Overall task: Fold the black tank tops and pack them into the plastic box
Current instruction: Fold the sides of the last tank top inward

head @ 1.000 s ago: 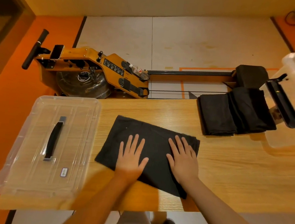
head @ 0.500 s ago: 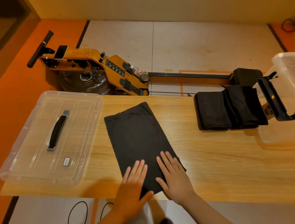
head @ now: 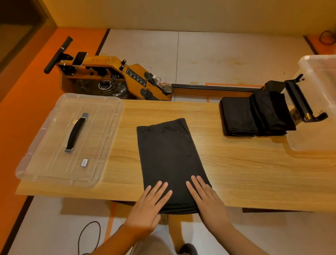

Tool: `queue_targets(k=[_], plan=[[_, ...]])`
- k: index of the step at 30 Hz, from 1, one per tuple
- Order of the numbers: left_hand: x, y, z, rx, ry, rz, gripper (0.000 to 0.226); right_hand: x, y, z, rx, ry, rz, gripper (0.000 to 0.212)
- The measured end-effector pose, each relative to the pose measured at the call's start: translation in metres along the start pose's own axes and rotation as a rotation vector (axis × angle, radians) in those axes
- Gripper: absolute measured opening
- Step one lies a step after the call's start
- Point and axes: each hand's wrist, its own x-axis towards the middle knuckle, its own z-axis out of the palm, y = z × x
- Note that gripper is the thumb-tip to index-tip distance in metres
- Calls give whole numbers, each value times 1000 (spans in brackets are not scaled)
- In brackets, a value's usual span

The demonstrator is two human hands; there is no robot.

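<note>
Left hand [head: 147,209]: palm down, fingers straight and close together, pointing forward and slightly right. Right hand [head: 207,200]: palm down, fingers straight, pointing forward and slightly left. The hands lie side by side, apart. Left forearm [head: 110,244] and right forearm [head: 254,248], both bare, enter from the lower edge and converge.

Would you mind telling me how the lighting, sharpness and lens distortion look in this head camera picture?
Head view: warm orange light tints everything; the black tank top is so dark its folds barely show; the left hand looks soft and washed out near the wrist; faint glare lies on the clear lid; the wide lens stretches the plastic box, cropped at the right edge.
</note>
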Motion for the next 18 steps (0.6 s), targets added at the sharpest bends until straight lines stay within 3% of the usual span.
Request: queue_targets(k=[3, 5, 9, 14, 18], plan=[[-17, 1, 1, -30, 79, 89, 79, -10, 3, -5, 9, -28, -16, 110], [-27, 4, -4, -62, 158, 92, 61, -19, 7, -7, 4, -63, -44, 101], [-40, 5, -8, -270, 328, 32, 45, -32, 18, -22, 45, -18, -30, 76], [-41, 5, -41, -516, 501, -170, 46, -38, 18, -50, 399, 79, 165, 42], [-32, -1, -83, -779, 604, -266, 10, -12, 9, -92, 690, 153, 266, 24]])
